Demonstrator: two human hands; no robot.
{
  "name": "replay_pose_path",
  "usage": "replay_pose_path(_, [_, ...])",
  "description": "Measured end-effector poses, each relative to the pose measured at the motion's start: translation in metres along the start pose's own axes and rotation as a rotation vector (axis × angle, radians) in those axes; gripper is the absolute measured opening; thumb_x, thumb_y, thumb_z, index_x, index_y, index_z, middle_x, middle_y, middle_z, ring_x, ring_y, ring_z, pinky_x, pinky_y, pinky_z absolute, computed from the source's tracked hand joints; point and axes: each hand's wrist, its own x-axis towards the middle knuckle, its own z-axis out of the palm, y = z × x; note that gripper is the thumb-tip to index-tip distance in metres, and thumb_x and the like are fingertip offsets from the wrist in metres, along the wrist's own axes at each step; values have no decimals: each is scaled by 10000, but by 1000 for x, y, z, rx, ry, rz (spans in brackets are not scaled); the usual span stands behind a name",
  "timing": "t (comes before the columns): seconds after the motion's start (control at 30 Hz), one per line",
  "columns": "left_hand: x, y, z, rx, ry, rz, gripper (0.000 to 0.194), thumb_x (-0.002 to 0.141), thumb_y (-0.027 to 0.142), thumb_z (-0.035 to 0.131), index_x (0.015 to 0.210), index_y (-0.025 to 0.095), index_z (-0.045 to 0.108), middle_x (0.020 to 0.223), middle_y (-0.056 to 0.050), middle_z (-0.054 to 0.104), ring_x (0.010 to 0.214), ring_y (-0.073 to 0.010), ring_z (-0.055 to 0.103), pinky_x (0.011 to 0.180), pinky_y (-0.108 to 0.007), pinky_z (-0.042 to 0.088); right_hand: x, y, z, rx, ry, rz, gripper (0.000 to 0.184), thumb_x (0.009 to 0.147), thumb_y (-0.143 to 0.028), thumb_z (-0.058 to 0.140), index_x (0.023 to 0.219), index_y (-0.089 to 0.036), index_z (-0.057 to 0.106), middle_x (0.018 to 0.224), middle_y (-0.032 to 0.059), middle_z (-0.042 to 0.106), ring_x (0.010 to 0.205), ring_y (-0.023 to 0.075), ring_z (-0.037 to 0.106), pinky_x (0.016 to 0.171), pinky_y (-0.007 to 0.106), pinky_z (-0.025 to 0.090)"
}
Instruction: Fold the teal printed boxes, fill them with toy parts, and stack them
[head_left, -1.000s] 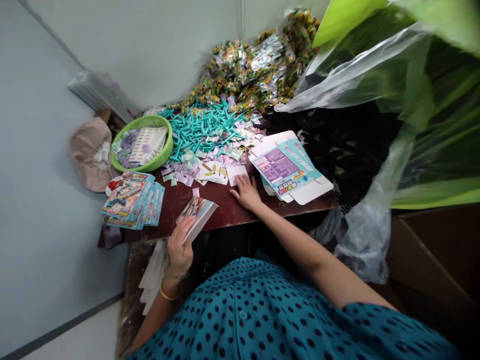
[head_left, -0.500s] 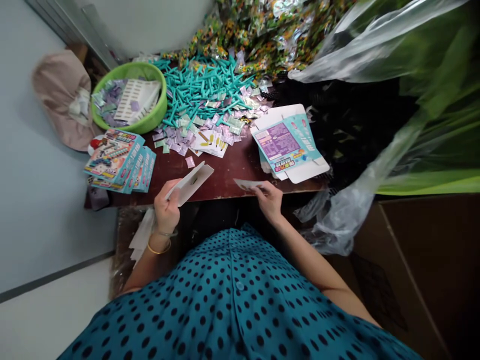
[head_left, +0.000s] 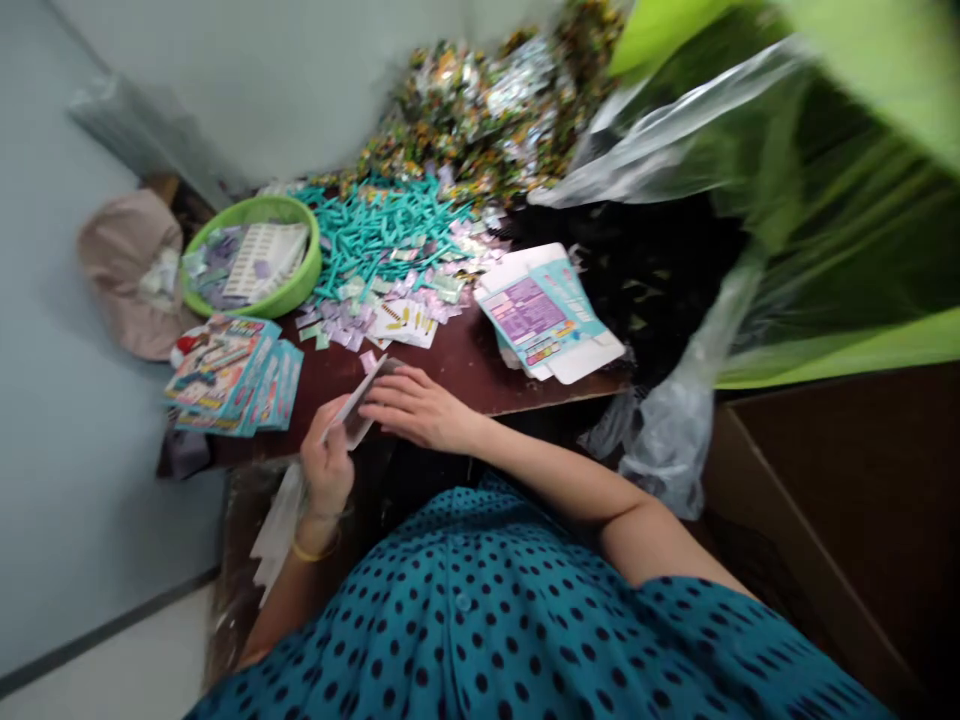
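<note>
My left hand (head_left: 328, 460) grips a small cardboard box (head_left: 361, 396) by its near end, tilted above the table's front edge. Stretched fingers of my right hand (head_left: 424, 410) lie against the box's right side, covering part of it. No card shows in the right hand; whether one is behind the fingers or in the box is hidden. Just beyond the box lies a small pink packet (head_left: 367, 361). A fan of white printed cards (head_left: 405, 322) rests farther back. Flat blue and purple cartons (head_left: 532, 312) are stacked to the right.
Several printed boxes (head_left: 225, 370) are piled at the left, near a green basket (head_left: 313, 270) of packets and a beige cap (head_left: 124, 270). Teal sticks (head_left: 367, 235) and small packets are heaped behind. Patterned foil bags (head_left: 465, 120) stand at the back; clear plastic (head_left: 675, 430) hangs at right.
My right hand picked a card up from the table, then moved left to the box. The card no longer shows. My left hand keeps hold of the box, now turned more edge-on.
</note>
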Motion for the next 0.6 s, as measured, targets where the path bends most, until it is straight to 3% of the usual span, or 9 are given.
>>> replay_pose_path(0.1, [-4, -9, -10, 78, 175, 48, 376, 1048, 379, 435, 1221, 199, 716, 1136, -107, 736, 1064, -250, 695, 952, -383, 541, -26, 39, -18, -72, 114, 141, 350, 1037, -321, 506, 1362, -302, 633, 1400, 42, 644, 1390, 232, 482, 1200, 474, 325])
replay_pose_path(0.17, [-6, -18, -10, 105, 163, 175, 367, 1033, 352, 461, 1280, 218, 698, 1212, -120, 715, 1149, -278, 672, 1022, -429, 516, -62, 88, -49, -160, 243, 380, 334, 1031, -299, 485, 1312, -299, 666, 1372, 56, 655, 1352, 266, 505, 1166, 512, 346])
replay_pose_path(0.27, [-10, -41, 9, 152, -35, 342, 366, 1005, 298, 507, 1329, 255, 671, 1277, -117, 696, 1232, -291, 638, 1121, -479, 449, -132, 177, -101, -326, 384, 843, 381, 1023, -283, 433, 1317, -208, 664, 1358, 143, 638, 1274, 320, 525, 1110, 540, 368])
replay_pose_path(0.33, [-16, -63, 31, 238, -188, 369, 365, 997, 264, 508, 1322, 266, 673, 1267, -115, 706, 1239, -292, 637, 1131, -489, 433, -176, 225, -124, -427, 300, 1187, 451, 1000, -297, 479, 1387, -98, 597, 1369, 234, 601, 1244, 359, 511, 1059, 533, 373])
replay_pose_path(0.4, [-24, -87, 54, 371, -304, 346, 380, 989, 291, 524, 1343, 260, 660, 1318, -133, 688, 1288, -325, 607, 1130, -518, 423, -208, 253, -133, -490, 159, 1410, 572, 975, -334, 549, 1462, -41, 494, 1401, 286, 549, 1234, 376, 484, 1015, 522, 366])
replay_pose_path(0.5, [-33, -111, 75, 544, -345, 293, 532, 949, 426, 608, 1443, 231, 574, 1475, -180, 580, 1386, -401, 510, 1143, -597, 378, -233, 266, -128, -578, 39, 1415, 503, 974, -288, 537, 1416, -48, 527, 1389, 273, 550, 1200, 339, 477, 994, 481, 346])
replay_pose_path(0.6, [-30, -113, 80, 587, -328, 275, 636, 923, 496, 640, 1476, 203, 530, 1505, -208, 543, 1407, -428, 477, 1143, -629, 360, -242, 270, -132, -625, 81, 1365, 365, 975, -206, 470, 1254, -39, 635, 1254, 264, 628, 1117, 308, 528, 960, 444, 371])
